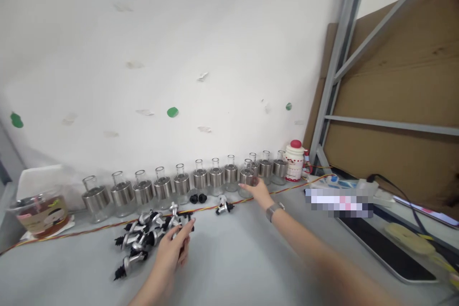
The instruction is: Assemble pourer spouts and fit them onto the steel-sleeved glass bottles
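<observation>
A row of several small glass bottles with steel collars [181,184] stands along the white wall. My right hand [255,187] reaches far out and closes round one bottle [246,175] near the row's right end. My left hand [175,246] rests on the grey table beside a pile of several silver pourer spouts with black stoppers [143,236], fingertips touching one spout at the pile's right edge, fingers loosely curled. One single spout [224,208] lies apart between my hands. Two black caps [198,198] sit in front of the bottles.
A red-capped white bottle [294,159] ends the row at right. A cup of brown drink [43,210] stands far left. A twisted red-yellow wire [89,231] runs across the table. At right lie a black tablet [383,248] and a metal shelf frame [333,81].
</observation>
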{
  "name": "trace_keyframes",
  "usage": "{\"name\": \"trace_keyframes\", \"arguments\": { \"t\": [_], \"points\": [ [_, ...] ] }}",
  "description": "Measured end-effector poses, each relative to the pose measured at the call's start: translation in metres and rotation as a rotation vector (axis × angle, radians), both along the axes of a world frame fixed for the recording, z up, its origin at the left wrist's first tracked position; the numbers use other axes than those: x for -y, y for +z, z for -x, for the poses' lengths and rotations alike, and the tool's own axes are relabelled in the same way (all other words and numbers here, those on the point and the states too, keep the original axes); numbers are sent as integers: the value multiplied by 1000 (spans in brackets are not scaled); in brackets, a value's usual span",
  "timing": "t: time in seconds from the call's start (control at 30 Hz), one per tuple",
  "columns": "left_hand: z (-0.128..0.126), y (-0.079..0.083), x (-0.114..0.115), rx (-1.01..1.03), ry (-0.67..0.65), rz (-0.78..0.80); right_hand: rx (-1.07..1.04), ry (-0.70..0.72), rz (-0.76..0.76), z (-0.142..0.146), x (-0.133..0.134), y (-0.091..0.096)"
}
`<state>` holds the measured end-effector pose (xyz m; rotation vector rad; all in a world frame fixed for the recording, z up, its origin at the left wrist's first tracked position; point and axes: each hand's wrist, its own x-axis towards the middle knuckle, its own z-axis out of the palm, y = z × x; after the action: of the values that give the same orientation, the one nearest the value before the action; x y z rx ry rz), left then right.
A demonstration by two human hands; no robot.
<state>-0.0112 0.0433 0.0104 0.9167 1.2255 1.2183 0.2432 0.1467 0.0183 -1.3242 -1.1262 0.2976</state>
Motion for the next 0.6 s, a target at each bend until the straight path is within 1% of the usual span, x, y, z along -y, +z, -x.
{"name": "trace_keyframes", "arguments": {
  "t": [0.1, 0.2, 0.3, 0.6],
  "points": [
    [0, 5, 4, 47, -19, 12, 37, -55, 51, -2, -15, -9],
    [-1, 11, 7, 41, -12, 29, 66, -120, 71, 2, -18, -15],
    [-1, 11, 6, 50, -13, 30, 84, -159, 56, 4, -18, -17],
    [-3, 12, 3, 65, -23, 63, 25, -105, -27, 3, -17, -17]
  ]
}}
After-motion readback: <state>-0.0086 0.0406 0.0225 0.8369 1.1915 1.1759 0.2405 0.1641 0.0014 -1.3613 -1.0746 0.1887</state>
